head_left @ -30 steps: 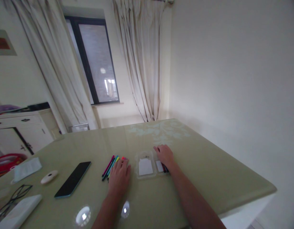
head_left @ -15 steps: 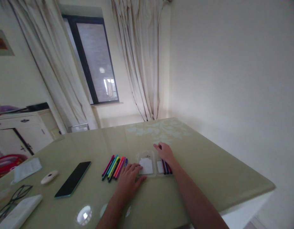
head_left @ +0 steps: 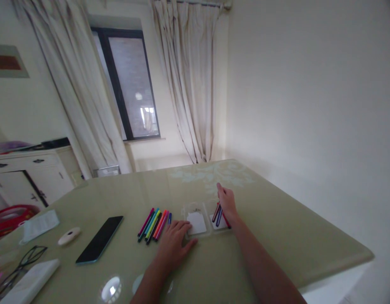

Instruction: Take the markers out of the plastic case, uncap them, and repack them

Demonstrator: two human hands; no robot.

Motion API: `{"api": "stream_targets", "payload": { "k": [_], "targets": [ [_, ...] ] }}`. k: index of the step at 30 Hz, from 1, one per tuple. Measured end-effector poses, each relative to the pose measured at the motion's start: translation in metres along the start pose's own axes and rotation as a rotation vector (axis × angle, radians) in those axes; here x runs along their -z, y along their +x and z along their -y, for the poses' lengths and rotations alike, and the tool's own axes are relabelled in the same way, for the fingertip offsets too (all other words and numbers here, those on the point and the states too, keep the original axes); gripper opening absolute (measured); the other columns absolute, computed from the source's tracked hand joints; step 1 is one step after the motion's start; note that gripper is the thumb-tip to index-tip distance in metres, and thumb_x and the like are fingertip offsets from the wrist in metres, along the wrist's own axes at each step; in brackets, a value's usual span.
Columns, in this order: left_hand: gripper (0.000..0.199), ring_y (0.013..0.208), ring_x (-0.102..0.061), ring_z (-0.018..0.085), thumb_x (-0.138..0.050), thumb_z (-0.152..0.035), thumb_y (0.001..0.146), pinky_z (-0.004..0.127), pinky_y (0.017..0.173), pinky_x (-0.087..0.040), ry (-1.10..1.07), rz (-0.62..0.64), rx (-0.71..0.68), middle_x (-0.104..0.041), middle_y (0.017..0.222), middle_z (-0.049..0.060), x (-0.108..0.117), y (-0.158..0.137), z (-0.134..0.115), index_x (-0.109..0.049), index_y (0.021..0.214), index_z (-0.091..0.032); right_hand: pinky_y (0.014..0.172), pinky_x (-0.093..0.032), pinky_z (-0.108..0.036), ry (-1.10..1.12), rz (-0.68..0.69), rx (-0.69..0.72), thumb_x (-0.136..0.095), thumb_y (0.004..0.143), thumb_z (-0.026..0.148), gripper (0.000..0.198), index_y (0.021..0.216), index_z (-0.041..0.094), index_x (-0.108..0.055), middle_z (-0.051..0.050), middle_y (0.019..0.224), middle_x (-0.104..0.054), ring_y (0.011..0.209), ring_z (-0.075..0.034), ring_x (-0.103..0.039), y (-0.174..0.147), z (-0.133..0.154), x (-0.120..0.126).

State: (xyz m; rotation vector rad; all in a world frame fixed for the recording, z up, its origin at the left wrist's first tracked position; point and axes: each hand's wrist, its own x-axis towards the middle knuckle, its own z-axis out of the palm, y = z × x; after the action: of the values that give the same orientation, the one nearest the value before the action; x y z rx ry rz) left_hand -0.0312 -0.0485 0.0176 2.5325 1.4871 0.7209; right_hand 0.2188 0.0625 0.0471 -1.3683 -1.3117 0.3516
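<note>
Left hand loose beside case | right hand curled over markers, grip unclear

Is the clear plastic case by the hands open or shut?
Open: the case lies spread on the table, its two halves side by side, with markers showing over the right half.

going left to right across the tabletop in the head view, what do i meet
Pale face mask, white oval object, black phone, row of colored pens, left hand, clear case's left half, right hand
</note>
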Motion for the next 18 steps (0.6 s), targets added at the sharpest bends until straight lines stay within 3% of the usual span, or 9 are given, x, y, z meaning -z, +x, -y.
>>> {"api": "stream_targets", "payload": {
  "k": [5,9,13,15,18],
  "targets": [
    [0.068,0.127,-0.054,0.032,-0.061,-0.059,0.091,0.050,0.108,-0.043,0.077,-0.137,0.014,-0.064,0.138,0.012,-0.002,0.001,0.002,-0.050,0.146,-0.020,0.052,-0.030,-0.027,0.084,0.128,0.011,-0.031,0.094,0.073,0.063,0.056,0.024,-0.041,0.001,0.054,-0.044,0.054,-0.015,-0.042,-0.034,0.024,-0.035],
    [0.044,0.120,-0.059,0.029,-0.051,-0.042,0.101,0.048,0.107,-0.043,0.198,-0.284,-0.002,-0.068,0.129,0.011,-0.007,0.005,0.008,-0.054,0.140,-0.022,0.049,-0.036,-0.024,0.222,0.367,0.026,-0.036,0.094,0.076,0.066,0.058,0.022,-0.047,0.002,0.052,-0.047,0.050,-0.013,-0.047,-0.063,0.042,-0.057],
    [0.037,0.106,-0.067,0.027,-0.041,-0.031,0.105,0.042,0.099,-0.048,0.325,-0.232,-0.023,-0.073,0.116,0.011,-0.015,0.009,0.012,-0.056,0.137,-0.021,0.043,-0.038,-0.023,0.397,0.553,-0.055,-0.042,0.089,0.082,0.066,0.064,0.021,-0.052,0.003,0.053,-0.050,0.042,-0.012,-0.050,-0.073,0.048,-0.065],
    [0.038,0.108,-0.068,0.026,-0.038,-0.028,0.106,0.040,0.097,-0.049,0.355,-0.190,0.007,-0.072,0.117,0.012,-0.013,0.010,0.014,-0.054,0.139,-0.019,0.042,-0.039,-0.023,0.420,0.543,-0.081,-0.034,0.089,0.084,0.070,0.068,0.021,-0.054,0.001,0.056,-0.056,0.043,-0.013,-0.053,-0.067,0.045,-0.062],
    [0.040,0.115,-0.066,0.028,-0.033,-0.027,0.107,0.039,0.095,-0.050,0.381,-0.195,0.197,-0.070,0.124,0.016,0.001,0.008,0.024,-0.051,0.139,-0.013,0.052,-0.044,-0.024,0.245,0.346,-0.049,-0.021,0.099,0.074,0.072,0.077,0.019,-0.061,-0.005,0.069,-0.066,0.058,-0.016,-0.063,-0.046,0.035,-0.042]
  ]
}}
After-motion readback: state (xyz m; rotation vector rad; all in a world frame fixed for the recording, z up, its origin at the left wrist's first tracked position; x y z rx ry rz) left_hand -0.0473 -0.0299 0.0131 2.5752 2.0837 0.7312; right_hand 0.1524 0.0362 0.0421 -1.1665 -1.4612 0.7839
